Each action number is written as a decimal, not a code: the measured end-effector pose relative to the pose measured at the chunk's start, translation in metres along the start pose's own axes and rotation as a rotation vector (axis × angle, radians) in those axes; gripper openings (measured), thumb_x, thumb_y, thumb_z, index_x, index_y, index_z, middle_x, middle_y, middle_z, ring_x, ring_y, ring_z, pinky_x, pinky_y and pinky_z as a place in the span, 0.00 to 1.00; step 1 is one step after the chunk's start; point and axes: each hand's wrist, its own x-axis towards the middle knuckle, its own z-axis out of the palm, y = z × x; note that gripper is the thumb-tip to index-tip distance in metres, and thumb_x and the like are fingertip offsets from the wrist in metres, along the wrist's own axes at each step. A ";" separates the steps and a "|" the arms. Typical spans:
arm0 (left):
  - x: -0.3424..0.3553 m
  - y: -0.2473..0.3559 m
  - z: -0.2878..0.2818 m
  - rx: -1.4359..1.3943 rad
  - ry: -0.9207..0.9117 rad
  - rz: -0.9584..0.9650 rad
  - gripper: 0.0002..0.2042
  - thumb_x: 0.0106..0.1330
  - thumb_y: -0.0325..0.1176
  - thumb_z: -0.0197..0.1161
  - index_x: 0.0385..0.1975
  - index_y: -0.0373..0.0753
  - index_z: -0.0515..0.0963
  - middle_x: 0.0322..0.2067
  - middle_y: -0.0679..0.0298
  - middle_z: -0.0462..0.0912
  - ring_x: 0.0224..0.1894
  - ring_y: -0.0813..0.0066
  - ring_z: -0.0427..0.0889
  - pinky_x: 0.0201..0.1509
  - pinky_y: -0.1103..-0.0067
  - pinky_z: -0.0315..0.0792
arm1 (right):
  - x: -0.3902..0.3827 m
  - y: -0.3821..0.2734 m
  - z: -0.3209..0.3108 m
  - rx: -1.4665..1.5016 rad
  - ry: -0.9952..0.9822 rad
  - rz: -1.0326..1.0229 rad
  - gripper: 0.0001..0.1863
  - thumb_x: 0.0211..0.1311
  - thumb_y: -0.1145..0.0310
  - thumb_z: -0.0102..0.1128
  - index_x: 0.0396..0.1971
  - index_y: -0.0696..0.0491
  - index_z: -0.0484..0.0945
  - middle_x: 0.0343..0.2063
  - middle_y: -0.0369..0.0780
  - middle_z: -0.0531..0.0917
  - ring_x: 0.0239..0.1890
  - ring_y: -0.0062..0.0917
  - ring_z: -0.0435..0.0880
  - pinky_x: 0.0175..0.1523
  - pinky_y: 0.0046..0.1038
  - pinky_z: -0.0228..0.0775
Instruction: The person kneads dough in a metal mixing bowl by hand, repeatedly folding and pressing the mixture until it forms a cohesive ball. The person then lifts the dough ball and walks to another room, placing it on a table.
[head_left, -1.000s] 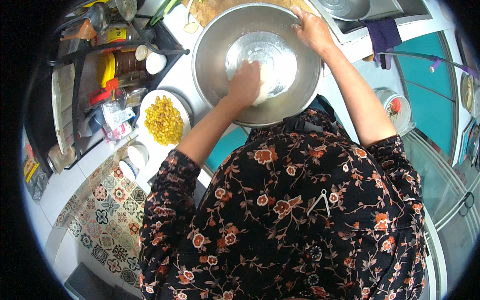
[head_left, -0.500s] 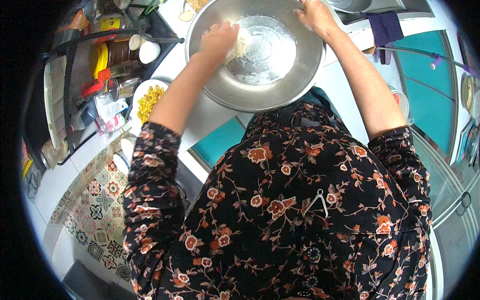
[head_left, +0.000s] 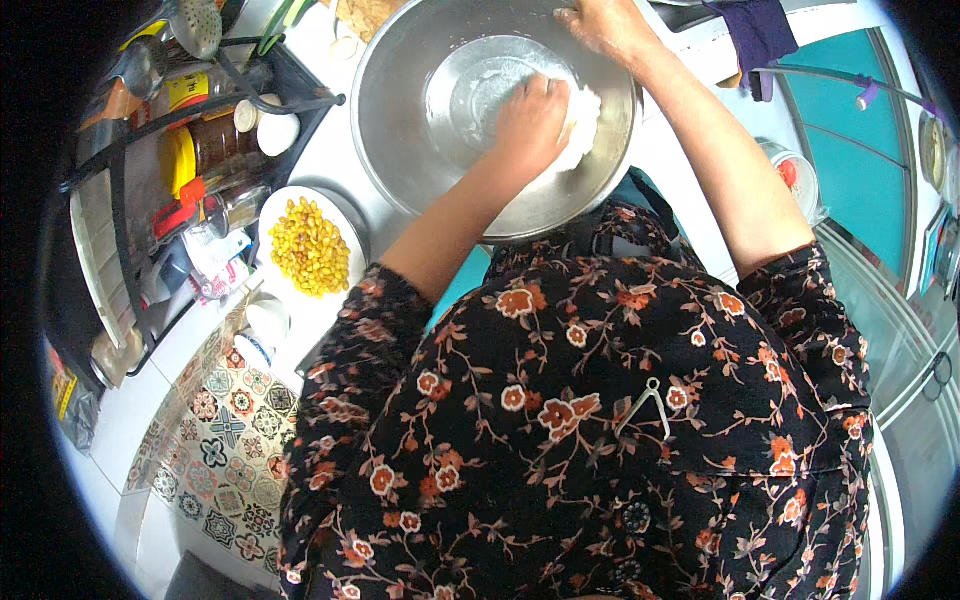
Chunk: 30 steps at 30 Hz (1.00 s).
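From the head camera, looking down, a large steel mixing bowl (head_left: 400, 130) sits on the white counter (head_left: 335, 150) in front of the person. The left hand (head_left: 530, 120) is inside the bowl, fingers curled down and pressed onto a lump of white dough (head_left: 583, 125) that lies against the bowl's right inner wall; the hand covers much of the dough, so how tightly it grips cannot be told. The right hand (head_left: 605, 25) is at the bowl's far right rim, fingers bent over the edge and clasping it. Streaks of flour whiten the bowl's flat bottom. Left of the bowl, just beside it, a white plate (head_left: 345, 225) holds a heap of yellow corn kernels (head_left: 308, 247). Further left stands a dark wire rack (head_left: 130, 180) crowded with jars and bottles. The person's sleeves are black with an orange flower print.
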 end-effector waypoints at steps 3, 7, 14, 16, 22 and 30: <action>0.017 0.006 -0.001 0.011 -0.053 -0.052 0.18 0.49 0.29 0.62 0.43 0.40 0.73 0.42 0.58 0.72 0.44 0.57 0.73 0.45 0.68 0.71 | 0.004 0.002 -0.003 0.025 -0.042 -0.019 0.14 0.46 0.75 0.56 0.37 0.52 0.70 0.25 0.54 0.76 0.33 0.49 0.76 0.38 0.44 0.67; -0.002 0.004 -0.012 0.187 -0.266 0.297 0.19 0.47 0.30 0.62 0.43 0.43 0.75 0.43 0.62 0.74 0.47 0.61 0.71 0.47 0.70 0.70 | 0.002 0.001 -0.007 0.107 -0.067 -0.074 0.14 0.47 0.76 0.55 0.36 0.53 0.69 0.24 0.55 0.75 0.32 0.49 0.75 0.36 0.43 0.66; -0.045 -0.044 -0.040 0.257 -0.644 0.547 0.13 0.48 0.27 0.59 0.35 0.47 0.75 0.42 0.67 0.74 0.48 0.68 0.70 0.48 0.65 0.65 | 0.014 0.011 0.004 0.276 -0.189 -0.053 0.15 0.45 0.79 0.53 0.37 0.54 0.67 0.26 0.54 0.75 0.34 0.50 0.74 0.37 0.43 0.65; -0.047 -0.041 -0.033 0.245 -0.542 0.584 0.13 0.50 0.27 0.57 0.37 0.47 0.74 0.42 0.66 0.74 0.48 0.67 0.70 0.48 0.66 0.65 | 0.014 0.011 0.008 0.079 -0.036 -0.323 0.16 0.44 0.79 0.53 0.37 0.54 0.66 0.27 0.54 0.75 0.34 0.51 0.74 0.38 0.43 0.65; -0.032 -0.028 0.001 0.083 -0.047 0.449 0.12 0.52 0.30 0.56 0.39 0.42 0.74 0.38 0.62 0.72 0.43 0.65 0.72 0.43 0.66 0.67 | 0.026 0.010 0.005 0.081 -0.044 -0.385 0.18 0.42 0.80 0.55 0.37 0.54 0.66 0.27 0.53 0.75 0.34 0.51 0.74 0.38 0.43 0.66; 0.009 0.008 -0.004 0.217 -0.233 0.333 0.19 0.50 0.29 0.59 0.44 0.35 0.71 0.49 0.56 0.70 0.46 0.59 0.71 0.49 0.65 0.66 | 0.035 0.015 0.007 0.094 -0.128 -0.457 0.17 0.44 0.79 0.54 0.38 0.53 0.65 0.27 0.52 0.75 0.35 0.51 0.74 0.39 0.43 0.66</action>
